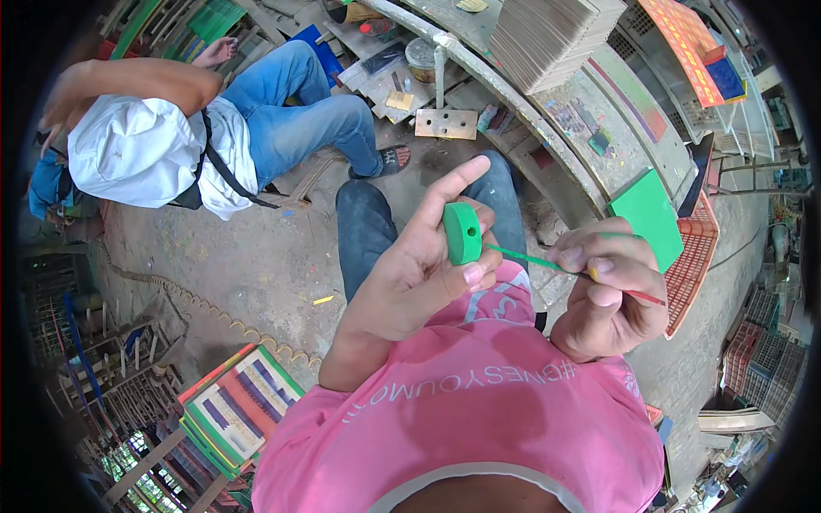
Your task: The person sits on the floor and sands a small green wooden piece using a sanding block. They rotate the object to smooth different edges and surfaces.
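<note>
My left hand (419, 265) holds a small round green wooden disc (462, 232) on edge between thumb and fingers, index finger pointing up. My right hand (607, 295) pinches a thin paintbrush (547, 263) with a green-smeared shaft and red end; its tip touches the disc's side. Both hands are above my lap, over blue jeans and a pink shirt.
A green square board (652, 214) lies on the curved workbench (590, 128) to my right, near a stack of thin wooden sheets (552, 38). Another person (197, 128) in jeans sits on the dirt floor at upper left. Striped painted boards (239, 406) are stacked at lower left. An orange crate (697, 256) stands at right.
</note>
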Demonstrator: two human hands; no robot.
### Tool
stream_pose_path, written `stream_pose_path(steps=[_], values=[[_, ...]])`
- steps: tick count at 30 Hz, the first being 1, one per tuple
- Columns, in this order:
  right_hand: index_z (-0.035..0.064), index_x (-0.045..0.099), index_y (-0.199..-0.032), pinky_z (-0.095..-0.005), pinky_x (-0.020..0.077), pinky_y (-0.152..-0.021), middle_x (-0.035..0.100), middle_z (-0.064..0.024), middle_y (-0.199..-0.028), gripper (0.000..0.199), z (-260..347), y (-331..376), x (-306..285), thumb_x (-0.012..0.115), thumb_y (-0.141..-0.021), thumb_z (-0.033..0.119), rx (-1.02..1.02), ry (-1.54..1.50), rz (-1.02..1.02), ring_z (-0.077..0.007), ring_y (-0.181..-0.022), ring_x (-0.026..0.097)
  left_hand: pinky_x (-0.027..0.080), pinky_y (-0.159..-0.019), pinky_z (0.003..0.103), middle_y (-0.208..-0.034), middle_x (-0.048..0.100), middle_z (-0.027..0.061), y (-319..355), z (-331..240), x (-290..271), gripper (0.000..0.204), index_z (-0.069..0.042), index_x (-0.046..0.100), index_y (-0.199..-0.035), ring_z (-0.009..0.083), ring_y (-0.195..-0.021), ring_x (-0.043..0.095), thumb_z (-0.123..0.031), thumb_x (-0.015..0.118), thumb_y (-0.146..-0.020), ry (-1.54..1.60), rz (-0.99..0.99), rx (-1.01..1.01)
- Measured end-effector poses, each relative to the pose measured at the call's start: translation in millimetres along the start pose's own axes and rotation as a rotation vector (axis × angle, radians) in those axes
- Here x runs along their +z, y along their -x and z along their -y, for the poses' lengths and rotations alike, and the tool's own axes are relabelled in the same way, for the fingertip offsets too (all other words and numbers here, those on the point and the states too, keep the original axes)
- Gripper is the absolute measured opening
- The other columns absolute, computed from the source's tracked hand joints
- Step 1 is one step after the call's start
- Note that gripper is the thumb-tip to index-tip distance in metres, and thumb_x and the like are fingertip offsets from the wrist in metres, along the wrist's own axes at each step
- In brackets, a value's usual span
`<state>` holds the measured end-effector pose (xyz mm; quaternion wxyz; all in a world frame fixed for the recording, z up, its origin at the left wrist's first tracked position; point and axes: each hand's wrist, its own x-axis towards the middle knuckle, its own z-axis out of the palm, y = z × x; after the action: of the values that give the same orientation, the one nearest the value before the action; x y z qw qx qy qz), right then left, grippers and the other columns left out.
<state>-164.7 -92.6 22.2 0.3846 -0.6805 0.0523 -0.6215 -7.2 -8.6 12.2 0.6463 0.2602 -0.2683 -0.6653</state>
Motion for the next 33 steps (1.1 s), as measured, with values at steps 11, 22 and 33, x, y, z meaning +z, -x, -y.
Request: stream_pose_path(steps=[11, 22, 33], values=[[-0.0051, 0.057, -0.090, -0.0351, 0.0539, -0.056, 0.061, -0.0180, -0.080, 0.015, 3, -8, 1, 0.061, -0.088, 0.010, -0.039, 0.206, 0.144, -0.0266, -0.065, 0.062, 0.040, -0.072, 0.023, -0.100, 0.044, 0.0050, -1, -3, -1, 0.066, 0.004, 0.027, -0.140, 0.0093, -0.082, 0.048, 0.000, 0.062, -0.083, -0.230, 0.001, -0.024], [-0.0104, 0.064, -0.089, -0.0337, 0.0527, -0.058, 0.064, -0.0193, -0.084, 0.013, -4, -17, 0, 0.066, -0.076, -0.006, 0.014, 0.127, 0.212, -0.0269, -0.067, 0.064, 0.041, -0.075, 0.020, -0.095, 0.048, 0.0003, -2, -3, -10, 0.048, -0.001, 0.037, -0.133, 0.0047, -0.084, 0.049, 0.001, 0.057, -0.089, -0.350, 0.009, -0.028], [-0.0083, 0.063, -0.086, -0.0323, 0.0498, -0.059, 0.064, -0.0179, -0.083, 0.011, -14, -29, 4, 0.067, -0.075, -0.005, -0.016, 0.225, 0.272, -0.0260, -0.068, 0.062, 0.036, -0.065, 0.017, -0.090, 0.046, -0.0023, -9, 8, -4, 0.035, -0.003, 0.041, -0.125, 0.0012, -0.075, 0.042, -0.003, 0.055, -0.093, -0.382, -0.111, 0.046]])
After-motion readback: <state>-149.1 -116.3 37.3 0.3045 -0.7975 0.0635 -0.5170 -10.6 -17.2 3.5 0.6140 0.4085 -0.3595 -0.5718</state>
